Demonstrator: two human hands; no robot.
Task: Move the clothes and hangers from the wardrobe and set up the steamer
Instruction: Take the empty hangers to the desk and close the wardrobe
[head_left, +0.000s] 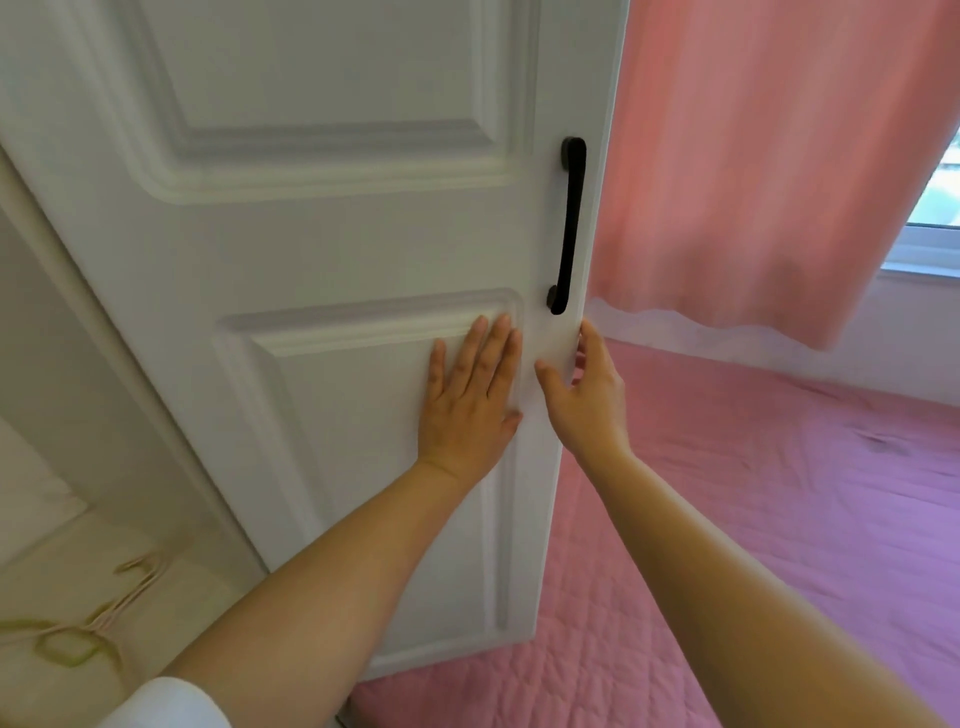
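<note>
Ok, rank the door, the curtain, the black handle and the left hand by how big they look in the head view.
Largest to smallest as they look:
1. door
2. curtain
3. left hand, flat on the door panel
4. black handle
The hand and the handle look close in size, so that order is unsure.

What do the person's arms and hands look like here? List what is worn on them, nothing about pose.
Both forearms are bare from wrist to near the elbow. The left hand and right hand wear no gloves, and no rings, watch or bracelets show. The only clothing in view is a white sleeve edge, apparently pushed up, at the left arm's elbow end, at the frame's bottom. The right arm shows no sleeve.
</note>
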